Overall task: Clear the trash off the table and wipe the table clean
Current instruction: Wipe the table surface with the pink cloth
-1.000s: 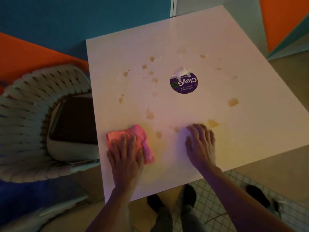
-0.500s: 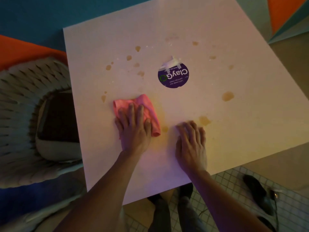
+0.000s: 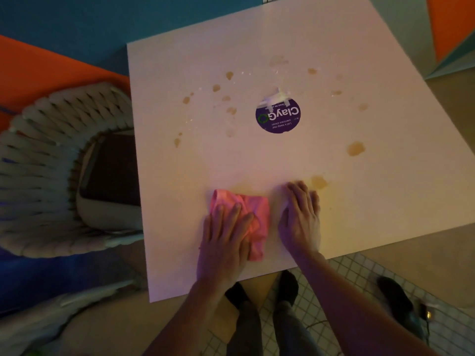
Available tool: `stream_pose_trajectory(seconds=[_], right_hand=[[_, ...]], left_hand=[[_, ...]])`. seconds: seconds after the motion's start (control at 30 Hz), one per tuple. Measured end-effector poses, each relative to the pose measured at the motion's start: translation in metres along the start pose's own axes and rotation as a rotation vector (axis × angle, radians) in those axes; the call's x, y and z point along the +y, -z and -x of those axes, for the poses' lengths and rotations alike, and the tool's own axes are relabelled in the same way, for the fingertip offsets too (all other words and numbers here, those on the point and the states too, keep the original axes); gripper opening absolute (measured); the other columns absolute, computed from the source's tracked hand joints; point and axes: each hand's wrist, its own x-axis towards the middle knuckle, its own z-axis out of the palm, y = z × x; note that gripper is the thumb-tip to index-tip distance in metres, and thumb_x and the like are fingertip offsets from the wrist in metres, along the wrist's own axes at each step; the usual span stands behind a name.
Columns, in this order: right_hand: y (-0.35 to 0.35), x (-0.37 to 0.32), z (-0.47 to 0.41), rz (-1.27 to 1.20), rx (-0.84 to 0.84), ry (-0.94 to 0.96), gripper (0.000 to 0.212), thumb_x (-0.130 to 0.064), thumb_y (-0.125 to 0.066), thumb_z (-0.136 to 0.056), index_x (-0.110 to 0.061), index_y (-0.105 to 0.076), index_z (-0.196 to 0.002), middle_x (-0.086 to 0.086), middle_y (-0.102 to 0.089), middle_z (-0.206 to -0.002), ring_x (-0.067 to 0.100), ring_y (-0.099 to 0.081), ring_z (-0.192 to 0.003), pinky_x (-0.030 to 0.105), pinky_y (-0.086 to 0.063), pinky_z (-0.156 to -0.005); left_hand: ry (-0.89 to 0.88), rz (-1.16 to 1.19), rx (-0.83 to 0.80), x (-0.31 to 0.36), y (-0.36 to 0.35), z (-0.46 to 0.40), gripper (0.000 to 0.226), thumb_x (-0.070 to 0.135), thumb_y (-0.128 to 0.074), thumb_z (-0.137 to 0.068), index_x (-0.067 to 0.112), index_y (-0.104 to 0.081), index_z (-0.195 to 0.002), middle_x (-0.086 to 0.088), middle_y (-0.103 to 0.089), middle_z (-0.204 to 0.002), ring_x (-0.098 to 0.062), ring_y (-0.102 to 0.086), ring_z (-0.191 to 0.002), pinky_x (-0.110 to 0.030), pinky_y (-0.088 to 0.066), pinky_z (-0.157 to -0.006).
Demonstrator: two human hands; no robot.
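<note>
A white square table [image 3: 372, 201] carries several brown spill stains [image 3: 356, 149], scattered around a round purple sticker [image 3: 278, 116] near its middle. My left hand [image 3: 226, 235] presses flat on a crumpled pink cloth [image 3: 254, 209] near the table's front edge. Just to the right of the cloth, my right hand [image 3: 300, 217] rests palm down on the bare tabletop, fingers together, holding nothing. A stain [image 3: 319, 181] lies just beyond its fingertips.
A woven grey chair [image 3: 46, 176] with a dark cushion [image 3: 113, 173] is pushed against the table's left side. My legs and dark shoes [image 3: 288, 286] stand on tiled floor below the front edge. Another dark shoe [image 3: 395, 294] lies at the lower right.
My left hand slid the pink cloth out toward the table's middle, then back to the front edge, beside my right hand. The stains near the front are wiped away.
</note>
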Motion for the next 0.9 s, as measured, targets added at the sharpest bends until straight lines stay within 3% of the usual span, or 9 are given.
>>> stream_pose_trajectory(seconds=[0.1,0.27,0.43,0.53,0.67,0.9], right_hand=[[0.001,0.002,0.001,0.026,-0.031,0.021,0.058,-0.009,-0.04,-0.083,-0.006,-0.053,-0.139,0.01,-0.051,-0.143,0.03,-0.035,-0.144,0.052,-0.021,-0.121],[0.0,0.002,0.002,0.038,-0.053,0.023,0.059,-0.007,-0.042,-0.083,-0.005,-0.05,-0.141,0.011,-0.049,-0.145,0.032,-0.033,-0.146,0.056,-0.022,-0.12],[-0.002,0.002,0.001,0.034,-0.036,0.025,0.06,-0.01,-0.037,-0.082,-0.003,-0.051,-0.14,0.013,-0.05,-0.144,0.033,-0.033,-0.145,0.056,-0.021,-0.12],[-0.004,0.003,0.0,0.026,-0.024,0.031,0.06,-0.009,-0.039,-0.08,-0.003,-0.052,-0.139,0.013,-0.05,-0.144,0.033,-0.034,-0.145,0.056,-0.022,-0.12],[-0.005,0.006,0.002,0.006,-0.009,0.035,0.06,-0.01,-0.04,-0.08,-0.004,-0.054,-0.138,0.013,-0.052,-0.142,0.033,-0.035,-0.145,0.056,-0.022,-0.12],[0.003,0.004,0.001,-0.017,-0.079,0.017,0.063,-0.013,-0.038,-0.077,-0.009,-0.053,-0.139,0.008,-0.05,-0.142,0.03,-0.033,-0.146,0.052,-0.02,-0.121]], left_hand=[[0.057,0.011,0.006,-0.031,-0.001,0.043,0.053,0.04,-0.035,-0.104,0.033,-0.033,-0.156,-0.001,-0.017,-0.168,-0.034,-0.011,-0.155,-0.061,-0.025,-0.117],[0.332,-0.054,-0.022,-0.069,0.019,0.057,0.054,0.044,-0.024,-0.103,0.026,-0.042,-0.151,-0.008,-0.028,-0.164,-0.037,-0.02,-0.152,-0.064,-0.025,-0.117],[0.53,0.059,0.045,-0.058,0.016,-0.008,0.062,0.044,-0.021,-0.1,0.025,-0.022,-0.159,-0.007,-0.013,-0.168,-0.042,-0.008,-0.153,-0.063,-0.015,-0.12],[0.528,0.056,0.05,-0.038,0.01,-0.051,0.065,0.049,-0.027,-0.1,0.025,-0.021,-0.16,-0.012,-0.017,-0.167,-0.048,-0.016,-0.15,-0.066,-0.019,-0.117],[0.412,0.002,0.094,0.008,0.005,-0.067,0.057,0.051,-0.036,-0.102,0.03,-0.037,-0.155,-0.013,-0.027,-0.164,-0.047,-0.025,-0.147,-0.061,-0.024,-0.116],[0.17,-0.004,0.015,0.04,-0.003,0.007,0.058,0.043,-0.038,-0.1,0.035,-0.028,-0.157,-0.006,-0.014,-0.168,-0.037,-0.009,-0.154,-0.058,-0.021,-0.119]])
